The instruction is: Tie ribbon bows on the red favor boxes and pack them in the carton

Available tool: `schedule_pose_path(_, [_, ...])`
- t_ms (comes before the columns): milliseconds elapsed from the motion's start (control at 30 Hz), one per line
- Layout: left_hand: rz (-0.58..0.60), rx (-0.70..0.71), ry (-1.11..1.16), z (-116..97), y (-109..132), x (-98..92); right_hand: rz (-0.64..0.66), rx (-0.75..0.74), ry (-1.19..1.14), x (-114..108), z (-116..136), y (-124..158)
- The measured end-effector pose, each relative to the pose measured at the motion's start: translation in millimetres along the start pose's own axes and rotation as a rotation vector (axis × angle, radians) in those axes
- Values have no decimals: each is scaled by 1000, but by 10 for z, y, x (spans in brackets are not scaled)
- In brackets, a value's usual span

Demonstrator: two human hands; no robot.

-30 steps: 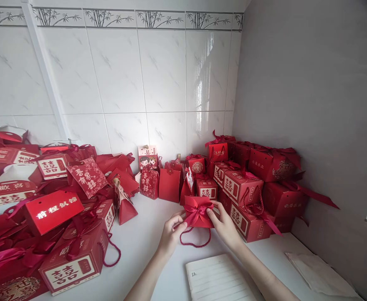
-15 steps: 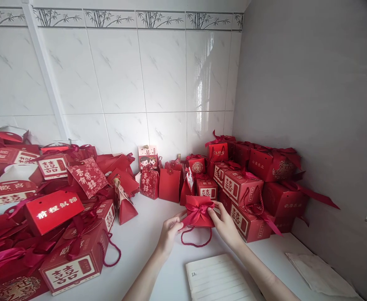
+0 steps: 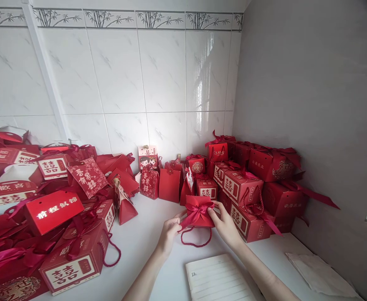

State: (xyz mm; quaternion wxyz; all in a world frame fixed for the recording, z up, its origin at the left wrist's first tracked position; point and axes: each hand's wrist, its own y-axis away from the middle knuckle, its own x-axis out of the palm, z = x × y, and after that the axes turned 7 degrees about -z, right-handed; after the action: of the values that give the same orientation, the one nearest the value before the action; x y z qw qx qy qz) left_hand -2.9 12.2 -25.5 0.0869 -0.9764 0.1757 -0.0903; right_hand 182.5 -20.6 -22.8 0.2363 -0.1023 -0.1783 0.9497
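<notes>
A small red gift box [image 3: 198, 212] with a red ribbon bow on top and a red cord handle hanging below sits between my hands on the white counter [image 3: 145, 246]. My left hand [image 3: 170, 230] pinches the ribbon's left end, fingers closed. My right hand [image 3: 224, 223] grips the box's right side, with thumb and fingers on the bow. The box stands just in front of the stack of red boxes at the right.
Stacked red gift boxes [image 3: 252, 184] fill the right corner against the grey wall. A loose heap of red boxes and bags [image 3: 51, 209] covers the left. A lined notebook [image 3: 217, 278] lies near me, a folded cloth [image 3: 317, 274] at the right.
Both hands and the small box have shifted slightly up and away from me. The grip on the ribbon looks the same.
</notes>
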Motion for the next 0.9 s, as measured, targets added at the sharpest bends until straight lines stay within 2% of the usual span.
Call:
schedule_pose_path(300, [21, 35, -230, -45, 24, 44, 66, 11, 36, -20, -55, -14])
schedule_pose_path(500, [10, 54, -228, -45, 24, 41, 194, -140, 77, -19, -63, 14])
schedule_pose_path(700, [0, 64, -210, -9, 10, 31, 187, -230, 199, -20, -58, 34])
schedule_pose_path(900, [-2, 67, -214, 9, 17, 40, 222, -315, 170, -25, -38, 47])
